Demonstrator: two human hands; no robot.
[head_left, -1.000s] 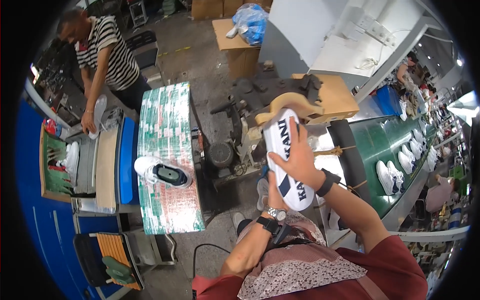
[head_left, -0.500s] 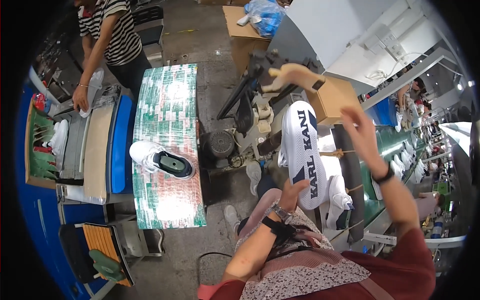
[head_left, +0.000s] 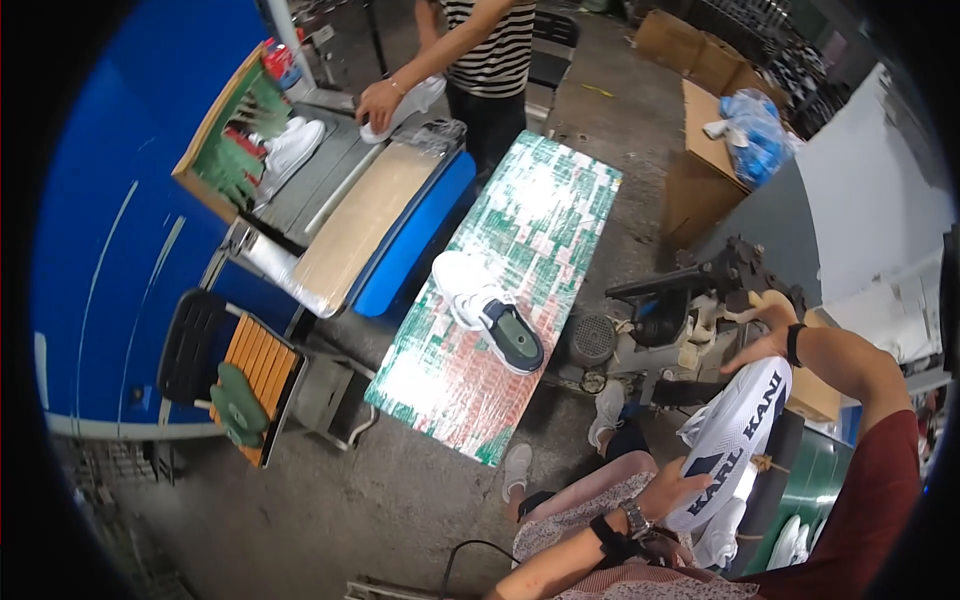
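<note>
My left hand [head_left: 674, 490] is closed round the lower end of a white sneaker [head_left: 735, 445], held tilted with its sole facing up and dark lettering along it. At the sneaker's other end, my right hand [head_left: 765, 340] has its fingers stretched out beside the edge; whether they touch it I cannot tell. Just below the held shoe, another white sneaker [head_left: 720, 540] is partly hidden. A white sneaker with a dark collar and a green piece inside [head_left: 490, 318] lies on the wrapped green-and-white tabletop [head_left: 540, 215].
A machine with a round motor [head_left: 593, 340] stands between the table and me. Across the table, a co-worker's hand [head_left: 380, 105] rests on a white shoe by a padded conveyor end [head_left: 365, 225]. Green pieces lie on a slatted chair [head_left: 262, 355]. Cardboard boxes [head_left: 690, 190] stand behind.
My view has swung left, so everything sits further right in it. My right hand, raised apart from the sneaker before, is now close to its far end. My left hand keeps its hold.
</note>
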